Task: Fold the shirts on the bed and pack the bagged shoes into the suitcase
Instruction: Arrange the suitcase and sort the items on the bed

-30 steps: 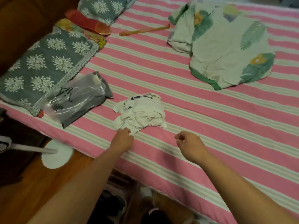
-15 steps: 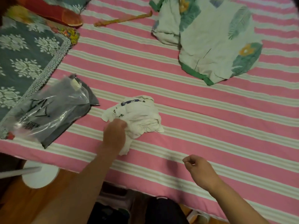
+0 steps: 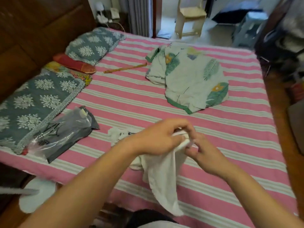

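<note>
Item 1, bagged shoes (image 3: pixel 60 134): lay at the left near edge of the bed (image 3: pixel 125 102), partly over the corner of a grey floral pillow (image 3: pixel 34 102). Dark contents inside a clear plastic bag; film looked slick and crinkly, so it would likely slide in a loose grip. Best taken under the bulk of the bag, not by the film alone. Neither hand touched it.

Item 2, white shirt (image 3: pixel 162 176): near the middle of the near edge, one end bunched on the sheet, the rest hanging limp from the hands toward the bed edge. Judged light, soft, without stiffness; it would sag wherever unsupported. Best held at a hem or seam, with two spread holds.

Item 3, left hand (image 3: pixel 158 137): fingers curled over a rolled edge of the white shirt, gripping it.

Item 4, right hand (image 3: pixel 204 153): fingertips pinched the same edge, just beside the left hand.

Item 5, leaf-print shirt (image 3: pixel 190 81): crumpled, far right of the bed, well apart from both hands, unfolded.

No suitcase was identifiable.
</note>
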`<state>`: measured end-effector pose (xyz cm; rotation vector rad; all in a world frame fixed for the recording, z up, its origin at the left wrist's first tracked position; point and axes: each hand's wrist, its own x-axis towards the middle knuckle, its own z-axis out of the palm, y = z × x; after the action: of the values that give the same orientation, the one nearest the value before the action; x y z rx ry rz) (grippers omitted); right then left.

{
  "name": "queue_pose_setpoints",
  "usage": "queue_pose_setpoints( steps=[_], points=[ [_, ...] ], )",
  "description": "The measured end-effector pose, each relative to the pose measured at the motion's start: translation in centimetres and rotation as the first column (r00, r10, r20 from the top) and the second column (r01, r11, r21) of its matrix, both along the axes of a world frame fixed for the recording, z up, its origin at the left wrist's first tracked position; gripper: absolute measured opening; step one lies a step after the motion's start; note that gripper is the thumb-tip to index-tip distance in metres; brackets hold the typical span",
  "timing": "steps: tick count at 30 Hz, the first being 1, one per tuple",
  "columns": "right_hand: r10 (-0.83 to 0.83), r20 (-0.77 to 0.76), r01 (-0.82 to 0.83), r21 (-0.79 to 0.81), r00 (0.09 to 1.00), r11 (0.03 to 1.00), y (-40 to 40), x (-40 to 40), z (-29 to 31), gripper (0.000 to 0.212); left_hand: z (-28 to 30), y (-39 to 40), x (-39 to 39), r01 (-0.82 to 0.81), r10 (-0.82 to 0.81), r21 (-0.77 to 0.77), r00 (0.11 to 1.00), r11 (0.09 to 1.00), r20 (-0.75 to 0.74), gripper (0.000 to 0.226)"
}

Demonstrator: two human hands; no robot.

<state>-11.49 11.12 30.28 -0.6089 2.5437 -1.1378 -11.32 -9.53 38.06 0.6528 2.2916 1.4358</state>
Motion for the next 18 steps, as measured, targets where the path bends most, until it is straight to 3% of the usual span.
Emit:
queue_pose_setpoints(
  steps=[2,4,6,7,9,11,12,14,16,18],
  points=[
    [-0.131,-0.043,0.127,-0.079,0.991,0.989,2.8,-1.0,3.9,0.014,4.2,1.9,-0.7,-0.042,0.042,0.016,0.998,0.999,-0.038,0.037],
    [-0.295,-0.098,0.272,-0.193,0.95,0.943,5.8,-1.6,7.9,0.017,8.0,3.8,-1.3,-0.079,0.072,-0.039,0.986,0.996,-0.151,0.034],
    [-0.393,-0.195,0.337,-0.267,0.899,0.903,8.7,-1.8,11.1,0.024,11.0,5.5,-2.2,-0.101,0.004,-0.285,0.947,0.953,-0.322,0.038],
    [-0.41,-0.244,0.34,-0.283,0.879,0.897,9.9,-1.6,12.4,0.025,12.0,6.4,-2.7,-0.127,-0.057,-0.431,0.92,0.893,-0.388,0.042],
    [-0.388,-0.299,0.312,-0.272,0.872,0.91,12.3,-1.2,14.3,0.025,13.0,7.9,-3.3,-0.217,-0.163,-0.629,0.857,0.746,-0.489,0.026],
    [-0.261,-0.258,0.235,-0.129,0.93,0.963,15.4,-1.1,15.0,0.019,13.7,8.6,-3.9,-0.349,-0.185,-0.664,0.782,0.661,-0.596,0.009],
    [-0.164,-0.218,0.175,0.034,0.962,0.984,17.2,-1.2,15.0,0.019,14.1,8.6,-4.2,-0.4,-0.174,-0.648,0.751,0.648,-0.637,0.008],
    [-0.058,-0.106,0.093,0.358,0.993,0.929,20.8,-1.4,14.3,0.017,15.0,7.9,-4.7,-0.455,-0.18,-0.627,0.701,0.632,-0.69,0.01],
    [-0.155,-0.128,0.199,0.511,0.98,0.836,24.0,-1.7,14.0,0.011,15.5,6.8,-5.2,-0.482,-0.17,-0.605,0.676,0.634,-0.717,0.011],
    [-0.304,-0.265,0.401,0.526,0.915,0.75,26.6,-2.2,14.5,0.01,15.4,5.8,-5.8,-0.52,-0.166,-0.59,0.647,0.617,-0.744,0.01]
  ],
)
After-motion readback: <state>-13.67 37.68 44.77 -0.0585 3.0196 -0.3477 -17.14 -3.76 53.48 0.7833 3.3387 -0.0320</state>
